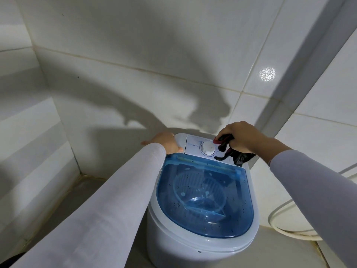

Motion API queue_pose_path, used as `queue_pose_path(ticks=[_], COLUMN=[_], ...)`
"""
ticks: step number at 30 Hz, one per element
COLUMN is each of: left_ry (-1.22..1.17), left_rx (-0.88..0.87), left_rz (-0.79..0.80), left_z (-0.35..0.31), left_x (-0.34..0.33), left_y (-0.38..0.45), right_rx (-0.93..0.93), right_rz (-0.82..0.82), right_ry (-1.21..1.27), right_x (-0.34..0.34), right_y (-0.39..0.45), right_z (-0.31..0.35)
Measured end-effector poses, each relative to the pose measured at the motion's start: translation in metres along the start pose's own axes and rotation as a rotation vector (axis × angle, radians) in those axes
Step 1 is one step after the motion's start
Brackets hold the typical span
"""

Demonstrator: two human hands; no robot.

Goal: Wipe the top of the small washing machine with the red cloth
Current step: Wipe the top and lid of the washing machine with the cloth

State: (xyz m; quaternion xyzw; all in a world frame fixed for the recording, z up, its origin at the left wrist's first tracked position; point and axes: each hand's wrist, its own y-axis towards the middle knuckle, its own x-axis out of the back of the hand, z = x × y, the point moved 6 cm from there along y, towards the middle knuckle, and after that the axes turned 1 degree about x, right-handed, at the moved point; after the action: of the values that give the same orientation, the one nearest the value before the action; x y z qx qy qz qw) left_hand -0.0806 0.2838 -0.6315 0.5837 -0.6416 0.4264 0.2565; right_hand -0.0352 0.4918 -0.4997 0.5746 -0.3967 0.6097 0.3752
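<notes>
The small washing machine (pixel 201 219) stands upright on the floor (pixel 92 194) in a corner formed by white tiled walls (pixel 135 45). Its body is white and rounded; its top consists of a translucent blue lid (pixel 204 198) at the near side and a white control panel (pixel 201 147) at the far side. The lid is shut and carries scattered dark specks; a ribbed basket shows through it. A round white dial (pixel 207 147) sits at the centre of the control panel. The left hand (pixel 166 142) rests on the far left corner of the machine top, fingers spread flat over the rim, thumb lying at the left edge of the panel; this grip is open and holds nothing. The right hand (pixel 241 137) is at the far right of the panel, just beside the dial, and its grip is closed around the red cloth (pixel 231 151). The cloth is bunched in the fist; it appears dark in the shadow, with red showing at the fingertips near the dial and at a fold below the hand. Loose ends of the cloth hang down and touch the right part of the panel, reaching toward the far right edge of the lid. Both arms wear long white sleeves (pixel 108 200). A white hose (pixel 286 232) curves over the floor to the right of the machine, well apart from both hands. Shadows of the arms fall on the rear wall.
</notes>
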Motion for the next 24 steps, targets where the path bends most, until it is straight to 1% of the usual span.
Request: queue_pose_path(ticks=[4,10,20,24], left_ry=[-0.001,-0.004,-0.023,-0.02], left_rx=[0.001,0.003,0.0,-0.002], left_rz=[0.01,0.005,0.002,0.001], left_z=[-0.001,0.0,0.002,0.0], left_x=[0.0,-0.001,-0.002,-0.001], left_y=[-0.001,-0.001,0.0,-0.003], right_rx=[0.051,0.061,0.258,0.321], right_rz=[-0.008,0.023,0.086,0.078], right_ry=[-0.006,0.035,-0.13,-0.179], right_x=[-0.009,-0.029,-0.036,-0.038], right_y=[0.013,0.026,0.015,0.011], right_z=[0.02,0.03,0.032,0.032])
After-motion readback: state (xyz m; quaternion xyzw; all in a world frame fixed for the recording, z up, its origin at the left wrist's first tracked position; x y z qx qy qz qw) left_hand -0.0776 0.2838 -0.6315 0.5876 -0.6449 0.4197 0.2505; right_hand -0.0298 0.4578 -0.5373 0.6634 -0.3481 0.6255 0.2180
